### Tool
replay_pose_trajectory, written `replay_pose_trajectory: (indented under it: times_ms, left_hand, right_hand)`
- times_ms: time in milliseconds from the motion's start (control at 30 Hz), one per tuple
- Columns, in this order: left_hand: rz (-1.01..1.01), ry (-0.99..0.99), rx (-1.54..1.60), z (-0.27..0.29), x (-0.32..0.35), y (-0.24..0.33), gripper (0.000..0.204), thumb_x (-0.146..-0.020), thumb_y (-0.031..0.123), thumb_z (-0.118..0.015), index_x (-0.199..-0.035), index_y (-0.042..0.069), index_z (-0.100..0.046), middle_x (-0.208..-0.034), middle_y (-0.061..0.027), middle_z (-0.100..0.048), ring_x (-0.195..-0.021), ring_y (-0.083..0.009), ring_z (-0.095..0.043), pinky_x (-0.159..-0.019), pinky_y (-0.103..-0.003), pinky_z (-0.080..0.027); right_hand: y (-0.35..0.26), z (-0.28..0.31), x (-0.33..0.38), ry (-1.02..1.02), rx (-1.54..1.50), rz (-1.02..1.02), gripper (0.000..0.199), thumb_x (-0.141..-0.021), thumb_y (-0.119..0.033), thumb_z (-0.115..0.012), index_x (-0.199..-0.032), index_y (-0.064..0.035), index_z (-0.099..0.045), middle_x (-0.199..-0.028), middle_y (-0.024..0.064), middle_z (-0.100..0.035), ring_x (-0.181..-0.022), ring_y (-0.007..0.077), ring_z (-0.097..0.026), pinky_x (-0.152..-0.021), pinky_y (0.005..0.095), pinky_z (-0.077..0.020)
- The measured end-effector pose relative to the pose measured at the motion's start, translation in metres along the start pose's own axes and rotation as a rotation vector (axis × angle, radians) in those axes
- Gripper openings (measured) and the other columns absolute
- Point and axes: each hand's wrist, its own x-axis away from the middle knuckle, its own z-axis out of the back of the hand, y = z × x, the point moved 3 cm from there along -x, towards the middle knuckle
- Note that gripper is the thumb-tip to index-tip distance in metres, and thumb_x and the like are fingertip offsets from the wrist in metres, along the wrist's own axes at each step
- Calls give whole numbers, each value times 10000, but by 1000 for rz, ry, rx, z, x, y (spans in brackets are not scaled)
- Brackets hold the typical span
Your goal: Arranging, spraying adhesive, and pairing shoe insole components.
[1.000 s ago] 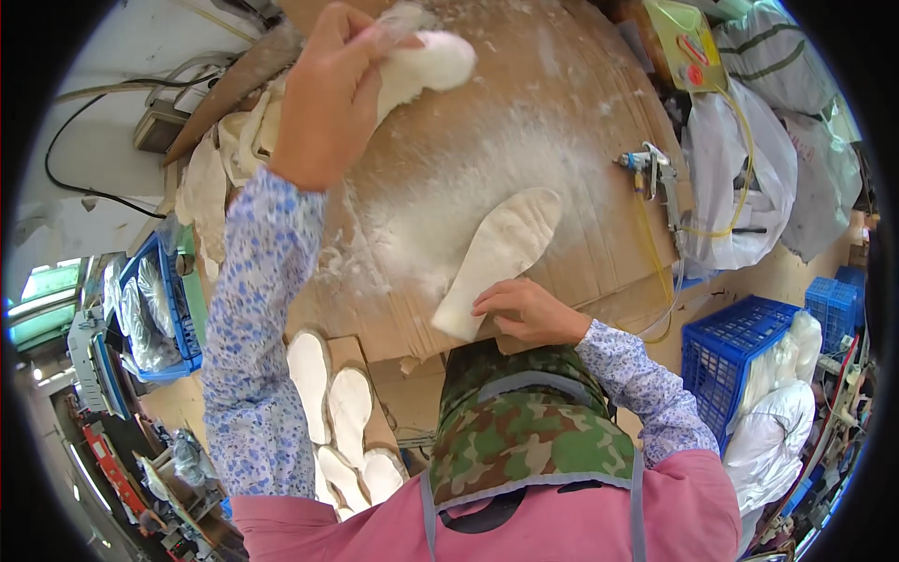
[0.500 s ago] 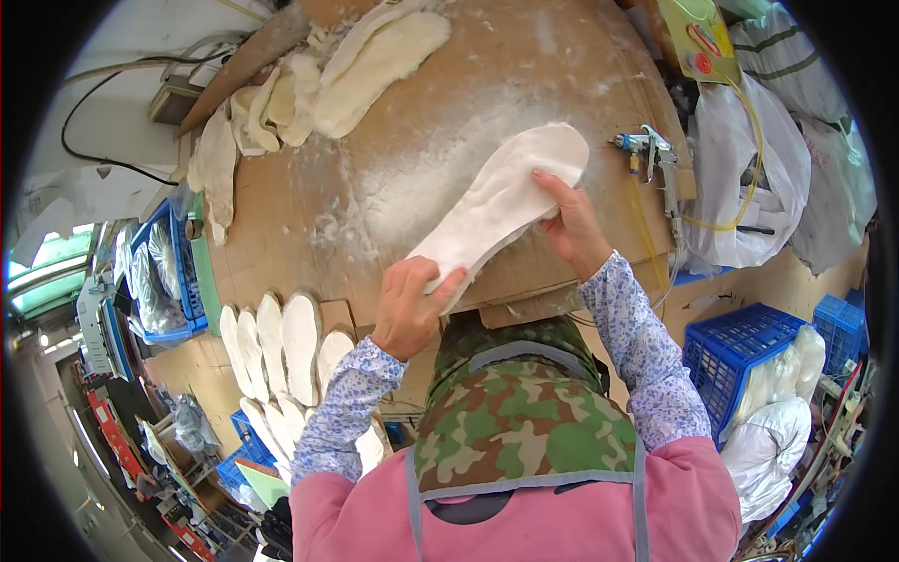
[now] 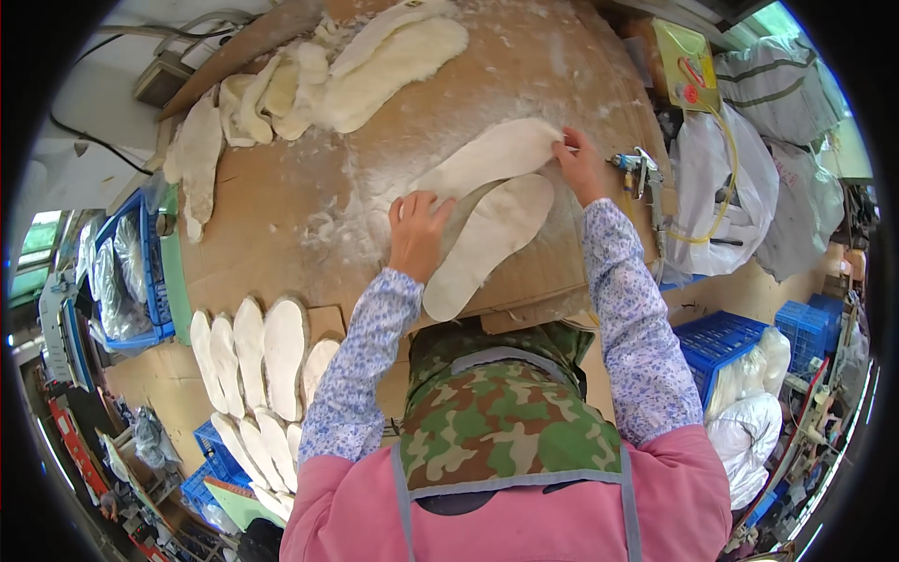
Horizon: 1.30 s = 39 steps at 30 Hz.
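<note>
A long white insole-shaped piece [image 3: 487, 157] lies slanted on the dusty brown work board [image 3: 281, 225]. My left hand [image 3: 417, 234] grips its near end. My right hand [image 3: 581, 164] holds its far tip with the fingertips. A second white insole [image 3: 487, 245] lies flat just below it, side by side and partly touching, with its heel near the board's front edge. White fluff and powder cover the board around both pieces.
A heap of fleecy white insoles [image 3: 375, 66] sits at the back of the board. A row of finished insoles [image 3: 262, 347] lies lower left. A spray gun [image 3: 639, 169] with a yellow hose hangs at the right edge, beside white bags [image 3: 730, 187] and blue crates [image 3: 721, 342].
My left hand came back from the far pile. Both hands took hold of an insole and shifted it up and away, and a second insole now lies next to it.
</note>
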Motion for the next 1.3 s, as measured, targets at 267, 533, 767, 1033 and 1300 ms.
replay_pose_trajectory:
  times_ms: [267,533,767,1033,1300]
  left_hand:
    - [491,15,373,13,112,-3,463,-786,5,-526,-1246,39,-486,-1103,-180,-526,-1025,-334,-519,-893,-421,-392]
    - [867,-33,777,-16,128,45,335,-848,27,-518,-1180,7,-478,-921,-129,-567,-824,-268,-574,-769,-370,-460]
    - [882,113,821,-24,129,52,250,-948,120,-421,-1146,-13,-496,-1025,-148,-556,-950,-240,-541,-852,-329,-426]
    - [856,-22,535,-35,107,58,386,-850,40,-519,-1225,-19,-447,-1034,-133,-560,-888,-223,-542,-810,-326,-440]
    - [805,234,866,-25,86,37,408,-817,16,-545,-1214,33,-454,-948,-69,-522,-800,-161,-510,-726,-301,-436]
  right_hand:
    - [6,22,56,-31,312,56,345,-774,-195,-679,-1063,-9,-642,-860,120,-690,-770,195,-661,-706,310,-523]
    - [0,16,63,-128,298,26,322,-765,-200,-683,-1019,-4,-649,-800,100,-677,-701,162,-634,-656,300,-508]
    - [-16,75,94,-84,19,83,159,-822,-87,-615,-959,-11,-644,-787,27,-633,-718,88,-585,-662,224,-466]
    - [9,80,88,-146,-117,-22,139,-879,-98,-594,-975,0,-621,-849,7,-628,-778,63,-553,-681,215,-452]
    - [5,82,69,-45,-207,10,178,-905,-127,-582,-1023,4,-611,-834,33,-646,-754,104,-566,-686,242,-460]
